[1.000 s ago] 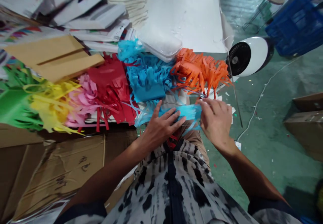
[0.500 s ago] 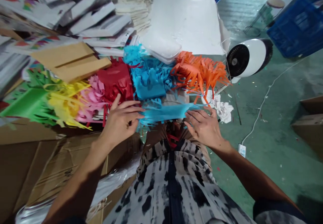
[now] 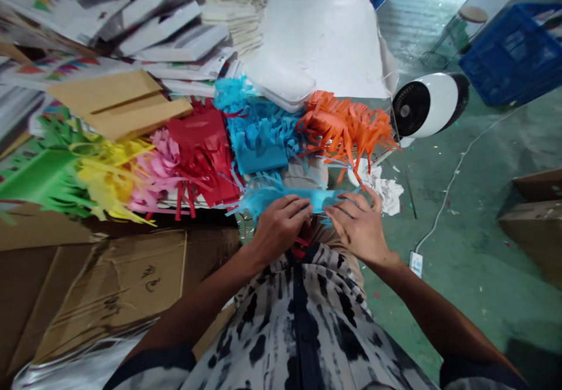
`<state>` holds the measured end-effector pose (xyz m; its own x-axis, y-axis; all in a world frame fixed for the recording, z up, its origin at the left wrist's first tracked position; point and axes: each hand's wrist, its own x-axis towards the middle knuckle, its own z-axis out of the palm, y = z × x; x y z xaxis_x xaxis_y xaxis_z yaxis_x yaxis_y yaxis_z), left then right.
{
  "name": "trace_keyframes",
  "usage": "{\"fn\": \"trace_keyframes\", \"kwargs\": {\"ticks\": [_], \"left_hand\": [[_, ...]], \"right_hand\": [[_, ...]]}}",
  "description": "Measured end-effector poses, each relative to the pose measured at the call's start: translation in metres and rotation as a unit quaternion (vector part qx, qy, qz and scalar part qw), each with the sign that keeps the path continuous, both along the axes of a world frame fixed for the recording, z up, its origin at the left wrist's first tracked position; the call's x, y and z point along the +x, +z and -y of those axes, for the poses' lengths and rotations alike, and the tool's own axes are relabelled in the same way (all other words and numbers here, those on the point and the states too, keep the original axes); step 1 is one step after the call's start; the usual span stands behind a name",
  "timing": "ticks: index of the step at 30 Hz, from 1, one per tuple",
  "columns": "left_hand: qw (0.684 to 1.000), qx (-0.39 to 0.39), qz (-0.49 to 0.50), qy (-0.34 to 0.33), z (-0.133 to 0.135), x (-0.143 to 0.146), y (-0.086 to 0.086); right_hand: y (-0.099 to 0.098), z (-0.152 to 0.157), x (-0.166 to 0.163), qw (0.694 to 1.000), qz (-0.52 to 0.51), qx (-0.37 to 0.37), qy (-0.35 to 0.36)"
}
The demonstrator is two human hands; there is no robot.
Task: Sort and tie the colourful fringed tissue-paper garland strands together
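A light blue fringed paper strip (image 3: pixel 260 198) lies sideways along the near edge of the table, in front of my body. My left hand (image 3: pixel 281 226) is closed on the middle of it, fingers curled over the near edge. Close by on the right, my right hand (image 3: pixel 359 226) pinches the strip's right end, its thumb under the fingers. A short smooth stretch of blue paper shows between the two hands. Just beyond lie a heap of blue fringed paper (image 3: pixel 263 144) and orange fringed paper (image 3: pixel 346 123).
Red (image 3: pixel 204 144), pink (image 3: pixel 158 164), yellow (image 3: pixel 109 173) and green fringed paper (image 3: pixel 41 170) lie leftward, with folded brown card (image 3: pixel 127 106) on top. A clear plastic tray (image 3: pixel 285 88) sits behind. On the right are a fan (image 3: pixel 432 104), a cable (image 3: pixel 452 173) and a blue crate (image 3: pixel 513 53).
My left hand has moved right along the blue strip, from its left end to near my right hand. My right hand has stayed at about the same place.
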<state>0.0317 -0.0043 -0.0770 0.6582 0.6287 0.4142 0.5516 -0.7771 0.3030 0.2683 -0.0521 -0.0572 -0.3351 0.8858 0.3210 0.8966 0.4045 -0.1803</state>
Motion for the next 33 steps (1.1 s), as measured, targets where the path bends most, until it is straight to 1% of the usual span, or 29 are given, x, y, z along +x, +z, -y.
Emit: {"fn": "trace_keyframes", "kwargs": {"ticks": [3,7,13,16,19,22,28,33], "left_hand": [[0.999,-0.026,0.016,0.035,-0.006,-0.009,0.010],[0.993,-0.072,0.027,0.093,-0.017,-0.016,0.018],[0.987,-0.079,-0.049,0.128,-0.034,-0.020,0.023],[0.983,-0.075,-0.080,0.149,-0.039,-0.021,0.024],[0.978,-0.078,-0.117,0.153,-0.044,-0.020,0.025],[0.976,-0.080,-0.145,0.144,-0.046,-0.019,0.026],[0.976,-0.080,-0.147,0.141,-0.047,-0.018,0.030],[0.974,-0.070,-0.159,0.143,-0.048,-0.016,0.030]], "right_hand": [[0.003,-0.007,0.000,0.998,-0.036,-0.034,-0.024],[0.008,-0.015,-0.005,0.996,-0.036,-0.070,-0.045],[0.008,-0.022,-0.005,0.988,-0.081,-0.097,-0.092],[0.008,-0.026,-0.006,0.985,-0.082,-0.109,-0.109],[0.011,-0.031,-0.007,0.983,-0.066,-0.120,-0.121],[0.014,-0.036,-0.009,0.983,-0.029,-0.133,-0.125],[0.016,-0.045,-0.009,0.982,0.026,-0.143,-0.121],[0.017,-0.047,-0.012,0.979,0.064,-0.142,-0.129]]}}
